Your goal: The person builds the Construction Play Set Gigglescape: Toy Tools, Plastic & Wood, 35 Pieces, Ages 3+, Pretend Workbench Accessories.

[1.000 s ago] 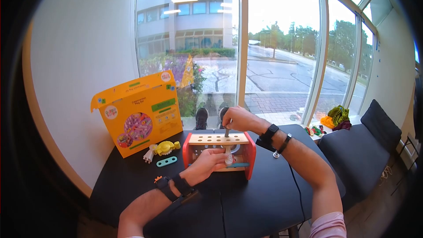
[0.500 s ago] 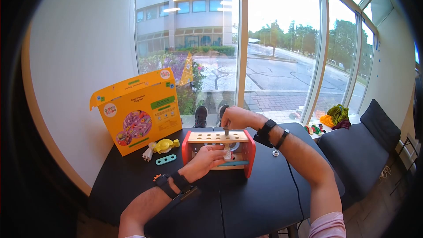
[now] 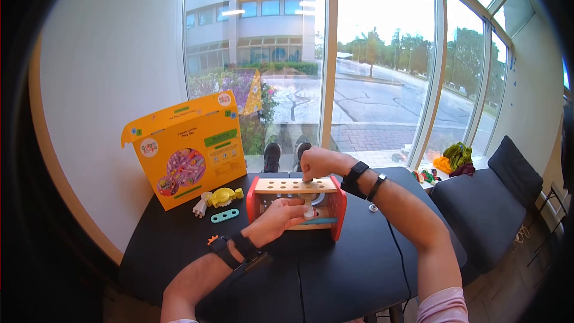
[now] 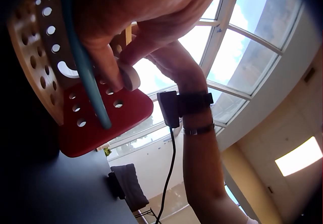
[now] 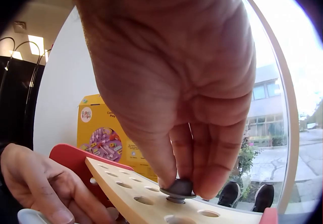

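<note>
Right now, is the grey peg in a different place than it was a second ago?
Yes, down: in the head view, much less of the grey peg sticks up above the wooden top board now.

counted: one left hand (image 3: 277, 221), one right hand (image 3: 326, 161) – one toy bench (image 3: 293, 188), two red end panels (image 3: 339, 212), one grey peg (image 5: 178, 187), one held white piece (image 4: 131, 77) – one yellow box (image 3: 191, 143), one three-holed teal strip (image 3: 229, 215), two shoes (image 3: 272, 157).

Your right hand (image 3: 323, 162) points down and pinches; your left hand (image 3: 277, 220) is lower, pinching too.
</note>
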A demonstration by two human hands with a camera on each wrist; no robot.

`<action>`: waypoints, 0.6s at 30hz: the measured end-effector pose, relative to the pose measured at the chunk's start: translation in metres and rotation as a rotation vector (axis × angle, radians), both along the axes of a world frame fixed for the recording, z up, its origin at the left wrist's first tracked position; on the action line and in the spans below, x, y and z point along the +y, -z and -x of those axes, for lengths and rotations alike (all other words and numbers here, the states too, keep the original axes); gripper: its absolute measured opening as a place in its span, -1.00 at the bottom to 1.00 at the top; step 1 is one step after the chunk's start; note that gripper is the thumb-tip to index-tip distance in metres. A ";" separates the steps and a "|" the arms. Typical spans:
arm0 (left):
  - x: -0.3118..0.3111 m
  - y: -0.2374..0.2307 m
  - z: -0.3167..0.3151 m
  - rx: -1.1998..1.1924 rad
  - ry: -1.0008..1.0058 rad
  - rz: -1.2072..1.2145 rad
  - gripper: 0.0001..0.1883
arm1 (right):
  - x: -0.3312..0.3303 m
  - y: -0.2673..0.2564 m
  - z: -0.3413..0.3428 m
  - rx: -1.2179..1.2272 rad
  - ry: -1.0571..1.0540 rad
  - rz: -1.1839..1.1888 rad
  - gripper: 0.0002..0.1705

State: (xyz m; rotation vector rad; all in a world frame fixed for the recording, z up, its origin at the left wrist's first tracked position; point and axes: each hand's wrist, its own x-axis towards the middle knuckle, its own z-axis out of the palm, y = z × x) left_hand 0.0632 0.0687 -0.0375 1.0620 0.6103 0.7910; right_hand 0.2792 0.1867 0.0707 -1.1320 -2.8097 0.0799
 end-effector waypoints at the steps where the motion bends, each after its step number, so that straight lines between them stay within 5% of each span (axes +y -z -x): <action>1: 0.000 0.000 0.001 0.002 0.000 0.000 -0.53 | 0.000 0.000 0.001 -0.007 0.011 0.004 -0.75; 9: 0.001 0.004 0.000 0.002 0.007 -0.028 -0.55 | -0.008 0.004 0.009 -0.181 0.134 -0.110 -0.51; 18: -0.002 0.000 0.002 -0.003 0.005 -0.017 -0.55 | -0.006 0.007 0.009 -0.191 0.288 0.080 -0.16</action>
